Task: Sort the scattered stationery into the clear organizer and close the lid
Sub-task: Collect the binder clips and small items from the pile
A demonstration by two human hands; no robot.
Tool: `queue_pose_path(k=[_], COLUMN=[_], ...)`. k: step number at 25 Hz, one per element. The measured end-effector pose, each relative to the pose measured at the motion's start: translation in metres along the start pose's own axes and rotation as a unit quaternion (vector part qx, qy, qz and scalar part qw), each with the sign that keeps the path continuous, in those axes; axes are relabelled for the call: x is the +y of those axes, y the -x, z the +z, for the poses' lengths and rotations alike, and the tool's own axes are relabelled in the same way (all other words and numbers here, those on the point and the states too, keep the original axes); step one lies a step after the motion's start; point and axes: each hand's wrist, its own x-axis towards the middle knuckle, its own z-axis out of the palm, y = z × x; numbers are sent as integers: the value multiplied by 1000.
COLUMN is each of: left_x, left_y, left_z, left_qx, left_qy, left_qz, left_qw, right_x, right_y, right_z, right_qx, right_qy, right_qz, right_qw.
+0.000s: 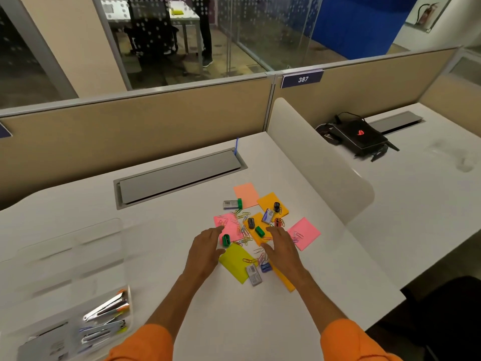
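Desk (299, 321) white – beige partition (130, 126), glass beyond.

White number 387 on a dark blue plate (302, 79) atop the beige partition (377, 82), glowing red logo on a black device (360, 138), labels on the small grey boxes (253, 275) too blurred to read

Both arms are reaching forward from the bottom edge of the view, with the forearms bare and angling slightly toward each other. The left hand (205, 250) is stretching out palm down, its fingers straight, close together and pointing forward and to the right. The right hand (282, 246) is lying just beside it, palm down, with its fingers extended forward and leftward and its thumb spreading inward. Neither hand is gripping anything. The left sleeve (145, 342) and right sleeve (348, 340), both orange, are covering the arms near the elbows.
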Motion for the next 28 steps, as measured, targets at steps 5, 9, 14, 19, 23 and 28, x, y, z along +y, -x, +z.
queue_pose_path(k=[5,9,14,19,23,28], left_x=[4,5,7,5,5,4], left_y=[-20,-28,-32,-30,-29,-22], left_z=[6,12,17,14,5,2], left_qx=[-24,-35,-3,30,58,74], left_qy=[-67,-88,-85,-37,113,151], left_qz=[-5,-8,16,17,-55,-37], left_qw=[997,995,996,999,990,985], right_x=[8,4,1,2,-5,-14], right_y=[-15,-28,-39,-48,-57,-64], right_z=[10,14,20,25,14,2], right_qx=[-26,-35,-16,18,48,-12], right_qy=[-28,-36,-25,-55,-167,-349], right_qz=[39,57,70,75,134,189], right_qw=[998,997,997,995,976,918])
